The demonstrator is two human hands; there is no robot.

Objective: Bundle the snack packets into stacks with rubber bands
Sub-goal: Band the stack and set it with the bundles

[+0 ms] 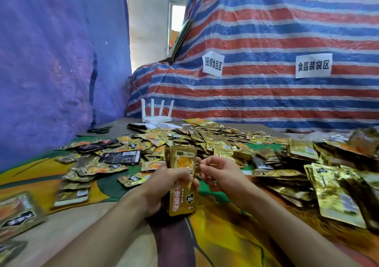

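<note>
the left hand [164, 186] grips an upright stack of gold foil snack packets [183, 162] around its middle, fingers curled over the front and the thumb behind. the stack stands near the centre of the scene, its lower end just above the colourful patterned table cover [225, 232]. the right hand [221, 176] sits just to the right of the stack, fingers curled in narrow, with thumb and forefinger pinched together close to the stack's right edge. whether they hold a rubber band cannot be told; anything there is too thin to make out.

beyond the hands, a loose heap of gold and orange snack packets [205, 139] spreads across the table from left to right. a dark black packet [121, 157] lies face up on the left part of the heap. on the near right, more gold packets lie in overlapping rows [338, 197].

at the far left of the table lie black-handled scissors [100, 130], and to their right stands a white router with four upright antennas [156, 112]. behind it hangs a red, white and blue striped tarp [266, 30] with two white paper labels [313, 65] stuck on it. a plain blue sheet [51, 61] covers the left side.
</note>
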